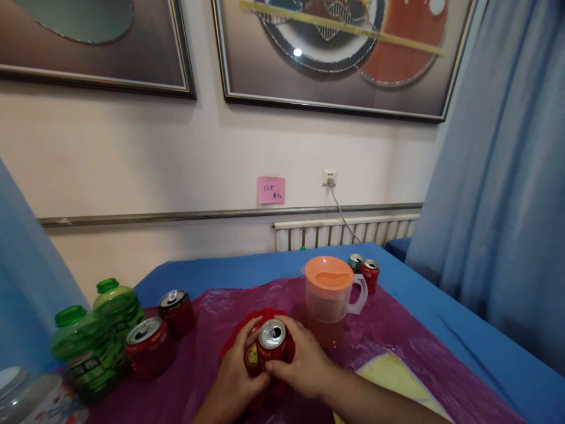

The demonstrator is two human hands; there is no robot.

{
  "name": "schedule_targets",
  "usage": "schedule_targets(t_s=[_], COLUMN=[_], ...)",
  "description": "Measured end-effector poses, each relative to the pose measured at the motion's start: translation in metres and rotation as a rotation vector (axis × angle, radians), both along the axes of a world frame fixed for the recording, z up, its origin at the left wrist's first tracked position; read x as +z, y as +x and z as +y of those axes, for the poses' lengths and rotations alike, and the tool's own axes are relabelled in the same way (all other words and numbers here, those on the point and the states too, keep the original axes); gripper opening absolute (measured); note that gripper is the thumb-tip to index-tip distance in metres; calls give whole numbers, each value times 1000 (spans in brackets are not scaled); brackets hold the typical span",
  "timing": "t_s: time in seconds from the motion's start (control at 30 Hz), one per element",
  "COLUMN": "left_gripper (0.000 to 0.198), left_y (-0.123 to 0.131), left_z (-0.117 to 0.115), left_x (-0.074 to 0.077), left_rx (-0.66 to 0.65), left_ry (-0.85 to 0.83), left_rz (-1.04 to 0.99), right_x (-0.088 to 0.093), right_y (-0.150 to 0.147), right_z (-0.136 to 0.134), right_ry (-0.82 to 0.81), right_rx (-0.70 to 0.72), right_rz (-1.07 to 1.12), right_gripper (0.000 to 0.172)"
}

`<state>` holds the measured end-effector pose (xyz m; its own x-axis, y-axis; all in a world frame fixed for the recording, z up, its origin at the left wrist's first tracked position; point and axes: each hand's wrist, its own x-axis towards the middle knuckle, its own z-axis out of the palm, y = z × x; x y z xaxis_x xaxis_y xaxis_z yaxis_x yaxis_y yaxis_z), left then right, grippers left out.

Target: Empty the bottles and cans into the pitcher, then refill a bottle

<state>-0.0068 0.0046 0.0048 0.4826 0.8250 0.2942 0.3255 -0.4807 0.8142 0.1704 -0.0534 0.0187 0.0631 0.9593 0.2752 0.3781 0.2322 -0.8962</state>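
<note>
My left hand [238,368] and my right hand [304,359] are closed around a red drink can [272,347] from both sides. The can stands roughly upright, and its silver top has an open mouth. Beside it, under my left fingers, a dark red surface with a gold emblem [251,356] shows; I cannot tell whether this is a second can. Beneath my hands lies a red dish [229,341], mostly hidden. A clear pitcher [324,306] with an orange lid and amber liquid inside stands just beyond my right hand.
At left stand two green bottles [83,347], two red cans [150,350] and a clear jar [30,394]. Two more cans [369,274] sit behind the pitcher. A yellow cloth [392,383] lies at right. Purple plastic sheeting [207,330] covers part of the blue table [463,335].
</note>
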Motion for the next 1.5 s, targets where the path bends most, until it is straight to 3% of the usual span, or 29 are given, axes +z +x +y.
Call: schedule_targets(t_s=[0.23,0.5,0.67,0.77,0.87,1.03,1.17,1.33,1.5], left_gripper=[75,86,68,61,57,54,53,51,49], left_y=[0,-13,-9,-4,-3,-4,-3,-14,-16], left_z=[-1,13,14,12,17,24,20,30,32], left_x=[3,-11,-12,-11,-14,-17,-11,-9,-9], left_rx=[-42,-159,-49,99,153,224,296,242,270], left_ry=[18,38,51,66,102,156,196,236,256], left_rz=[30,-3,-62,-109,-99,-82,-57,44,53], right_x=[-3,22,21,11,-1,-26,-45,-57,-62], right_y=[-3,17,58,96,142,223,268,284,282], right_z=[-3,-32,-71,-91,-98,-76,-42,-7,9], right_ry=[29,94,150,136,104,82,84,61,73], right_rx=[-53,-151,-204,-327,-481,-766,-894,-911,-943], right_rz=[73,58,84,89,57,12,-15,-37,-78], right_gripper=[63,62,59,55,54,56,60,61,55])
